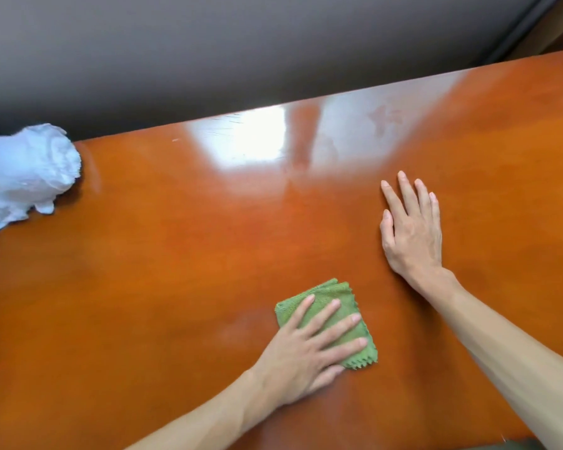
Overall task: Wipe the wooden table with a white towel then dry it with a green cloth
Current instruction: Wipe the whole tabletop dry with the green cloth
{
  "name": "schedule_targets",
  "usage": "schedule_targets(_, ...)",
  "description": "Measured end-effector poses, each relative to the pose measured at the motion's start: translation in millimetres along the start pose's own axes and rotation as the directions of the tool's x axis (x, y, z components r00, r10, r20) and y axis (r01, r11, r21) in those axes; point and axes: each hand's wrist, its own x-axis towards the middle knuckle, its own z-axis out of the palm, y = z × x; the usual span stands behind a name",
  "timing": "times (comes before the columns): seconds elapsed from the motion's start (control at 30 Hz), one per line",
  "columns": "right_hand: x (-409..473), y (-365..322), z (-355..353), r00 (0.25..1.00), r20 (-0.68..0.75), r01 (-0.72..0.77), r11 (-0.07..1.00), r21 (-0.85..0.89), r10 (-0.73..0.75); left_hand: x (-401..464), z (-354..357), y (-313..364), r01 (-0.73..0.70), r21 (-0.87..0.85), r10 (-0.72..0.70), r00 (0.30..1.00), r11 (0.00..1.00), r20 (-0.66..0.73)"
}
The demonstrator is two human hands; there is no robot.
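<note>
Nearest the camera, the left hand (pixel 309 349) lies flat on the folded green cloth (pixel 329 319), its fingers (pixel 342 326) straight and spread, pressing the cloth down rather than curling round it. That cloth sits on the counter (pixel 176 271) close to the near edge, about midway along it. The right hand (pixel 411 228) rests palm down on bare wood further in, toward the right; it grasps nothing, the fingers lying straight and relaxed, apart from the cloth.

The white towel (pixel 23 177) lies crumpled at the far left corner, touched by neither hand, so the wiping looks finished and the drying is the step in hand.

To do it well, I would keep the palm and all the fingers bearing evenly on the cloth so it stays folded and does not bunch, and move it in long overlapping passes from the near edge toward the far one. The right hand serves best as a brace, lifted clear before the cloth reaches it. A dull, patchy area shows in the glare near the far edge, toward the right; it may be leftover damp, and deserves a pass. When one face of the cloth feels wet, it should be turned over.

No containers appear on the counter, so there are no contents to report.
</note>
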Motion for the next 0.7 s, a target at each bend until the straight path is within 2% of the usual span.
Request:
schedule_targets(0.1, -2, -4, -1, 0.999, 0.016, -0.032, 0.999, -0.032, 0.033, 0, 0, -22, -0.036, 0.016, 0.036, 0.999, 0.999, -0.025)
schedule_targets(0.2, -6, -20, 0, 0.998, 0.021, -0.062, 0.998, -0.012, 0.062, 16, -9, -78, 0.097, -0.035, -0.1, 0.991, 0.995, -0.094)
schedule_targets(0.37, -19, -75, 10, 0.999, 0.027, -0.024, 0.998, 0.053, 0.023, 41, -27, -174, 0.27, -0.028, -0.272, 0.957, 0.962, -0.104)
schedule_targets(0.53, -19, -124, 25, 0.999, 0.037, 0.004, 0.997, 0.075, -0.007, 59, -48, -256, 0.492, -0.049, -0.494, 0.868, 0.869, -0.056)
schedule_targets(0.7, -20, -128, 28, 1.0, 0.001, -0.01, 1.0, 0.024, 0.01, 69, -57, -299, 0.572, -0.074, -0.576, 0.816, 0.817, -0.046)
